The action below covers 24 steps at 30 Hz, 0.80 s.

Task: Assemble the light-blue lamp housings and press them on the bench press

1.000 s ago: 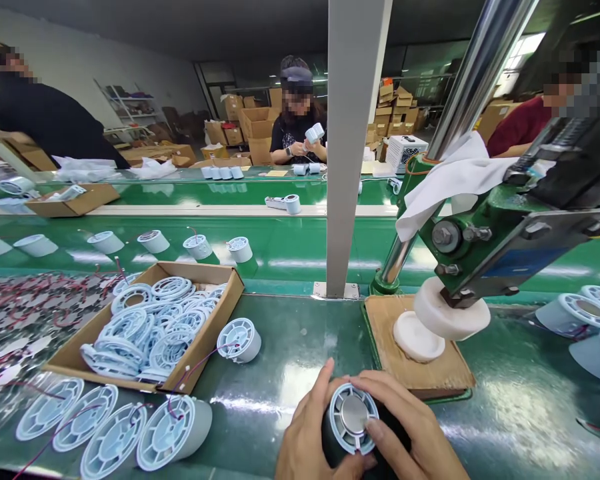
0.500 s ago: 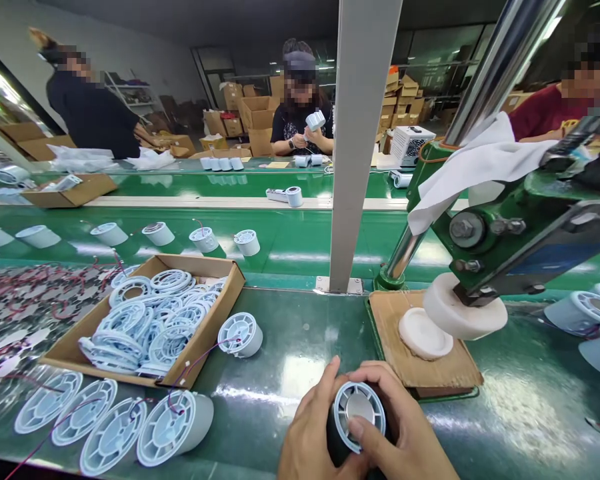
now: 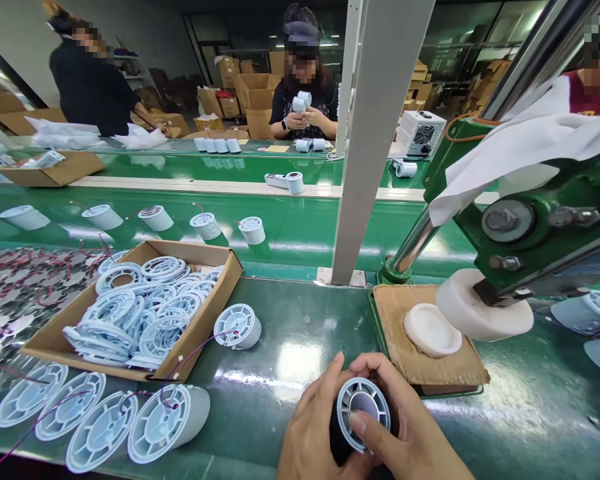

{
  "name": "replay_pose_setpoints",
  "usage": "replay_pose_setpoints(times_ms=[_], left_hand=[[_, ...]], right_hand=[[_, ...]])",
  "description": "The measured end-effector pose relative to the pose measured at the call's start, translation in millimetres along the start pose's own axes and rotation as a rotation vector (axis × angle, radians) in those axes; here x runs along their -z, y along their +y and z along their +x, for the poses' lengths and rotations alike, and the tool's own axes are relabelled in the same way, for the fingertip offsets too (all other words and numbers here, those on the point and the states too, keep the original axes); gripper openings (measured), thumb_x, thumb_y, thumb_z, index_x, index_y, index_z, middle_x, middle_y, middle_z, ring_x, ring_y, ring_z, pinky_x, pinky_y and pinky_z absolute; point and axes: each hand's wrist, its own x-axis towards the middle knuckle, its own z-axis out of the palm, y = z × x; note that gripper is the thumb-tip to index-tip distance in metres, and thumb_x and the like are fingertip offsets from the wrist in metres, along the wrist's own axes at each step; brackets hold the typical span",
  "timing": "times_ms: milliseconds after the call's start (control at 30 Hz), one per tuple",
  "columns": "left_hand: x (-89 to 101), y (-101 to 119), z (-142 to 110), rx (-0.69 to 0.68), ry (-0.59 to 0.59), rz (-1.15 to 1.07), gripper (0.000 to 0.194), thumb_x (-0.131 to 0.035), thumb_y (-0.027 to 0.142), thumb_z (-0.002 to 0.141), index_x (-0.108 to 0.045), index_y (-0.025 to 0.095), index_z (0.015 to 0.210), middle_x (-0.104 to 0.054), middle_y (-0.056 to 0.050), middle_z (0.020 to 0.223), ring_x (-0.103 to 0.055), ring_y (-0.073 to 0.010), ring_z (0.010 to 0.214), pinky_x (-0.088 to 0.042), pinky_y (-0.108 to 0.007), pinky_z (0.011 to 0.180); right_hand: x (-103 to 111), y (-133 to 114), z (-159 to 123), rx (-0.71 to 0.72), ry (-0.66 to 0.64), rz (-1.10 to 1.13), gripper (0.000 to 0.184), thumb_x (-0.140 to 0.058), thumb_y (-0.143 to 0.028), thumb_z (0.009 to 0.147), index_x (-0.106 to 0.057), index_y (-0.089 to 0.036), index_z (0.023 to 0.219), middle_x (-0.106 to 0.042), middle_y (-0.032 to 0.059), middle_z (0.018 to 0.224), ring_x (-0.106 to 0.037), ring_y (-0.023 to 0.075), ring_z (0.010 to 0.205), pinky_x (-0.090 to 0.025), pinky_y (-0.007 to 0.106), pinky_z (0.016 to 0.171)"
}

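Note:
Both my hands wrap around a black cylinder with a light-blue spoked ring (image 3: 347, 399) at its upper end, near the front of the bench. My left hand (image 3: 310, 427) closes around the left side. From the right, my right hand (image 3: 413, 427) curls its fingers around the far side, and its thumb presses on the ring near the centre. The cylinder's lower part is hidden by my hands. Beyond them, to the right, a round white seat (image 3: 433, 330) lies on a cardboard-covered base (image 3: 405, 363), under the white pressing head (image 3: 485, 307) of a green press.
A cardboard box (image 3: 210, 327) of light-blue rings stands left, with blue cylinders (image 3: 193, 417) in front and one cylinder (image 3: 247, 330) beside it. A grey post (image 3: 375, 133) rises behind the bench. Several cylinders sit on the green belt (image 3: 290, 233). Co-workers (image 3: 305, 100) stand or sit beyond.
My view has shifted slightly, so the press appears farther right. My hands keep their hold on the black cylinder, the right thumb still on its ring. The co-worker opposite has lowered a white part.

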Motion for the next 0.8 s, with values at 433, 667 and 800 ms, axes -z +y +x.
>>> replay_pose_setpoints(times_ms=[433,667,800], left_hand=[[6.6,8,2,0.212,-0.048,-0.046,0.092,-0.065,0.007,0.06,-0.041,0.034,0.144,-0.067,0.004,0.126,-0.062,-0.0213,0.118,-0.047,-0.034,0.105],[7.3,10,1,0.183,-0.059,-0.062,0.092,-0.067,0.005,0.06,-0.043,0.03,0.145,-0.064,-0.001,0.132,-0.058,-0.0223,0.123,-0.045,-0.033,0.108],[8.7,7,0,0.195,-0.077,-0.049,0.098,-0.072,0.003,0.055,-0.043,0.026,0.146,-0.064,-0.002,0.131,-0.062,-0.0233,0.118,-0.048,-0.03,0.105]], right_hand=[[19,-3,6,0.073,-0.064,0.001,0.029,-0.055,-0.042,0.093,-0.054,-0.018,0.108,-0.061,0.0046,0.106,-0.06,0.0143,0.098,-0.047,0.022,0.086],[16,-1,7,0.159,-0.026,-0.181,0.027,-0.05,-0.039,0.094,-0.056,-0.019,0.11,-0.06,0.0051,0.107,-0.06,0.0159,0.102,-0.048,0.024,0.089],[20,8,2,0.321,-0.037,-0.327,0.034,-0.042,-0.043,0.097,-0.06,-0.022,0.117,-0.061,0.0061,0.113,-0.061,0.0162,0.105,-0.049,0.023,0.091]])
